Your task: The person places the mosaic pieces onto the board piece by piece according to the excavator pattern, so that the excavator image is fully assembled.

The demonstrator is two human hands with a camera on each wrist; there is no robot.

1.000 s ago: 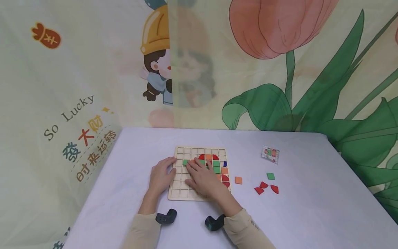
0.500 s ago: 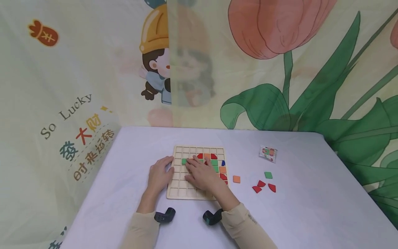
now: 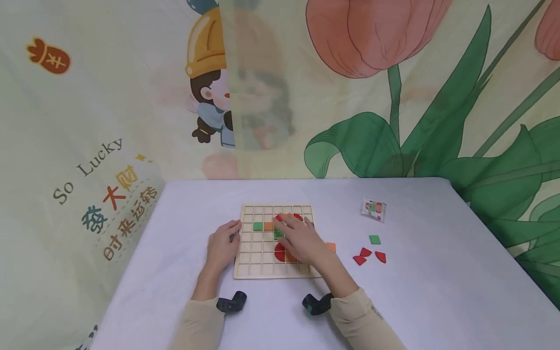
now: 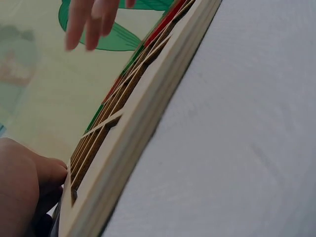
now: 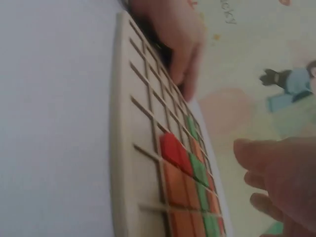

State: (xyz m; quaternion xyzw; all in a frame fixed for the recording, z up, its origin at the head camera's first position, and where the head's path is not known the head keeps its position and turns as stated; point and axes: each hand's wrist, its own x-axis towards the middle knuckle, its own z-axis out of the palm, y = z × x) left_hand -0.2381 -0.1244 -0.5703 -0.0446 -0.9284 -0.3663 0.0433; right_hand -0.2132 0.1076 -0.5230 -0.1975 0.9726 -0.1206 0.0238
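A wooden grid board (image 3: 251, 267) lies on the white table, with green, orange and red pieces set in its cells. My left hand (image 3: 222, 245) rests against the board's left edge, thumb and fingertips touching the rim. Over the right part of the board hovers my right hand (image 3: 303, 239), its fingers extended and holding nothing. It hides several cells in the head view. A green square (image 3: 258, 226) and an orange square (image 3: 269, 226) sit left of its fingertips. The right wrist view shows the right hand (image 5: 284, 177) raised off the board, near a red piece (image 5: 170, 148).
Right of the board lie a loose green square (image 3: 375, 239) and several red quarter-round pieces (image 3: 380, 256). An orange square (image 3: 331, 247) is partly behind the right hand. A small clear packet (image 3: 374, 210) with a coloured print lies farther back.
My right hand has lifted from the board and shifted right, uncovering the orange square and some green and red pieces. The left hand stays at the left edge. The head view has turned slightly.
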